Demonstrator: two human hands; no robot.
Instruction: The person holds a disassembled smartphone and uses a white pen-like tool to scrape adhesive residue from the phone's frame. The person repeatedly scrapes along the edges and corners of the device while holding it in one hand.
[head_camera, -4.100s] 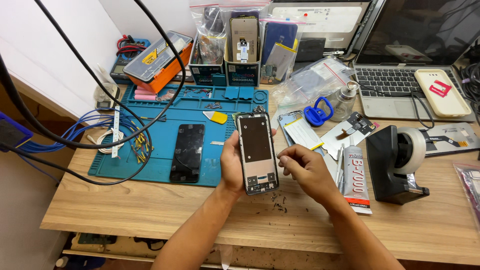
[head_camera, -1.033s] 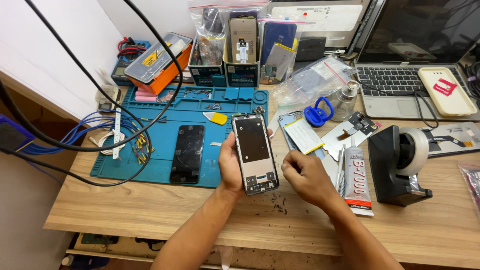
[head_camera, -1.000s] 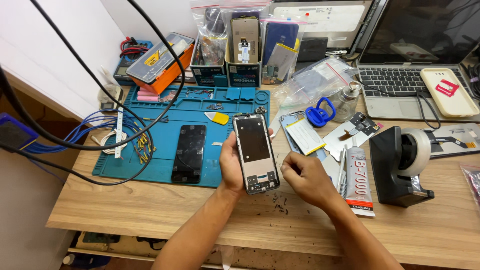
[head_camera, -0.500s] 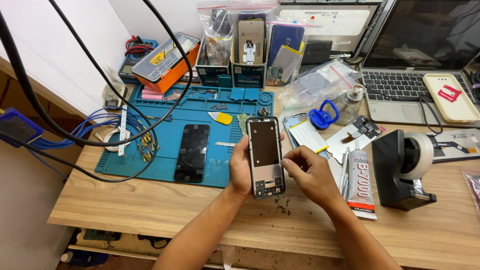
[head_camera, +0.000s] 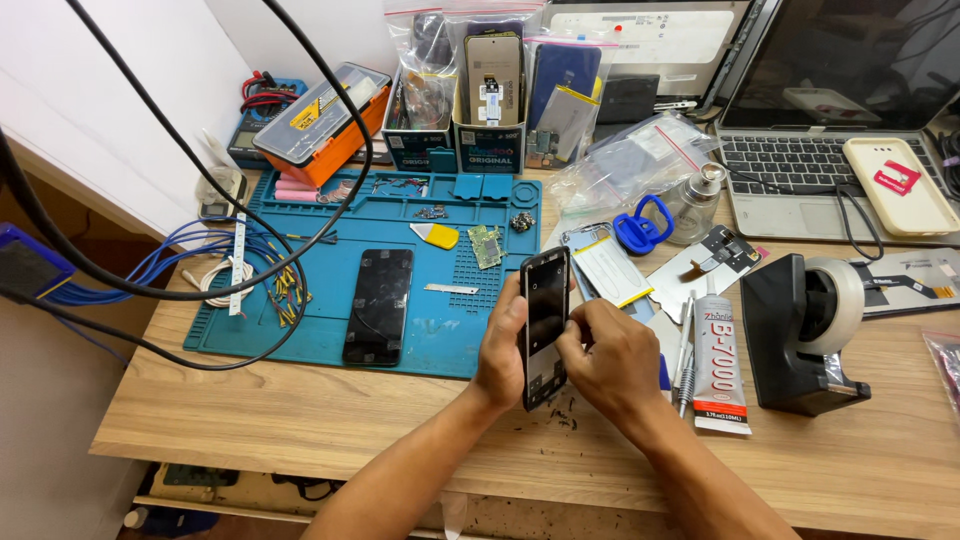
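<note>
Here, slim glossy black phone frame (head_camera: 544, 325) between both hands.

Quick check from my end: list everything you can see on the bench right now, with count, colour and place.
opened phone: 1, black, held upright between both hands
phone screen: 1, black, on mat
work mat: 1, teal, table left
glue tube: 1, white, right of hands
tape dispenser: 1, black, table right
suction cup: 1, blue, behind hands
laptop: 1, grey, back right
parts box: 1, orange, back left
left hand: grips phone
right hand: fingertips on phone
</note>
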